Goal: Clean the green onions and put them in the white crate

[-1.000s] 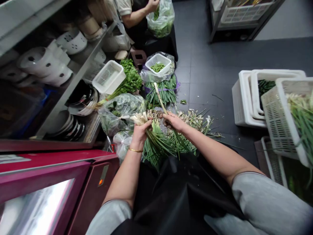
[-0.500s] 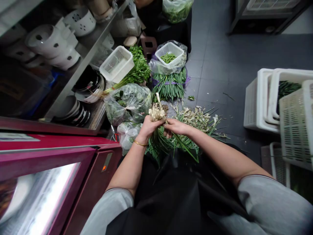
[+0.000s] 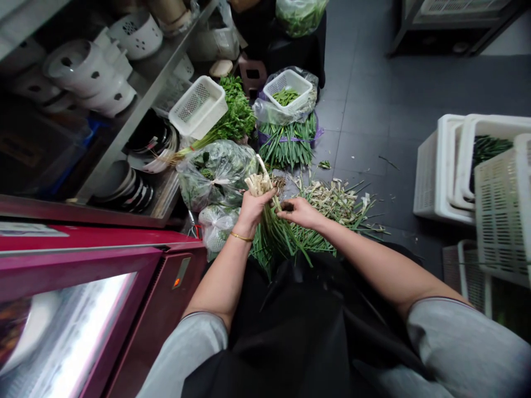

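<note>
My left hand point(image 3: 251, 211) is wrapped around a bunch of spring onions point(image 3: 260, 184), white ends pointing up and away from me, green leaves hanging down towards my lap. Close beside it, my right hand point(image 3: 302, 213) has its thumb and fingers pinched on stalks at the bunch's right side; its fingertips look dark with dirt. Below and to the right of the hands lie more green leaves point(image 3: 314, 239) and a heap of pale trimmings point(image 3: 332, 200) on the floor.
Bagged greens point(image 3: 218, 166), a white basket point(image 3: 198, 108), leafy herbs point(image 3: 237, 110) and a tied bundle of green stalks point(image 3: 288, 145) stand ahead. Stacked white crates point(image 3: 427, 171) are on the right. A shelf of pots point(image 3: 89, 74) and a red cabinet point(image 3: 166, 309) flank my left.
The bunch in my left hand has turned slightly, its white ends leaning left. My right hand has shifted a little right; the long leaves beneath it now hang closer to the bunch.
</note>
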A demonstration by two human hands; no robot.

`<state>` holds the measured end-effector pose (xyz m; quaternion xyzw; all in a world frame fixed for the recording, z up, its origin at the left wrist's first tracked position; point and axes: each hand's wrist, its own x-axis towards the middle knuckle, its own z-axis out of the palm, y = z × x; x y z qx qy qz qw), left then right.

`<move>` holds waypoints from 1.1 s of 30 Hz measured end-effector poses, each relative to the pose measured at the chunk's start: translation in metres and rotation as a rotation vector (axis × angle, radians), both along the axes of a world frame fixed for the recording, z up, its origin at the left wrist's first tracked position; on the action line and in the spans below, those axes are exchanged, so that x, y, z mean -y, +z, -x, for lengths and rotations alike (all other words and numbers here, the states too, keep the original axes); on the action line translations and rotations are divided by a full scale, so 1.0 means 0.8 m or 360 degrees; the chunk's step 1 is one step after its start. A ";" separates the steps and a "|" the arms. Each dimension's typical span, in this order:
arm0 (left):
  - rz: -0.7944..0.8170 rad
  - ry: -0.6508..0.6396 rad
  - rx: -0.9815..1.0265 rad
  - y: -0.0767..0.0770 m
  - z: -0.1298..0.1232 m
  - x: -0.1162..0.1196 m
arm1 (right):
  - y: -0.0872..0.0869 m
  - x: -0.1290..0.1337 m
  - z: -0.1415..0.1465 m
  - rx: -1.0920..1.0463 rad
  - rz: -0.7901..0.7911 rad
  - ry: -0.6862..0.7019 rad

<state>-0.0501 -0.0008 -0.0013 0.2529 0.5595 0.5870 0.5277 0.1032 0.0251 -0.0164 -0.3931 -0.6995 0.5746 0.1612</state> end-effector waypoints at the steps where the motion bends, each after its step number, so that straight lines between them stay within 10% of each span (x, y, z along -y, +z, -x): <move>1: 0.0001 -0.0041 0.0019 0.001 -0.001 0.001 | 0.001 -0.002 0.000 -0.0069 0.0127 -0.0077; 4: 0.0003 -0.0150 -0.0007 0.001 -0.001 0.005 | 0.008 -0.008 -0.005 -0.0098 0.0325 -0.0232; 10: 0.0011 -0.0397 -0.0086 -0.002 -0.005 0.009 | 0.015 -0.005 -0.003 0.0503 -0.0644 -0.0221; 13: -0.0030 -0.0429 -0.0126 -0.004 -0.006 0.008 | 0.017 -0.009 -0.003 0.0480 -0.0636 -0.0204; 19: 0.0043 -0.0431 -0.0240 -0.016 0.009 0.006 | 0.062 -0.052 -0.057 -0.0775 0.0574 -0.0385; 28: 0.0034 -0.0785 -0.0528 -0.023 0.010 0.003 | 0.136 -0.066 -0.148 -0.1578 0.0610 -0.0780; 33: 0.0124 -0.0887 -0.0644 -0.032 0.018 0.001 | 0.160 -0.066 -0.191 -0.2778 0.0864 -0.0675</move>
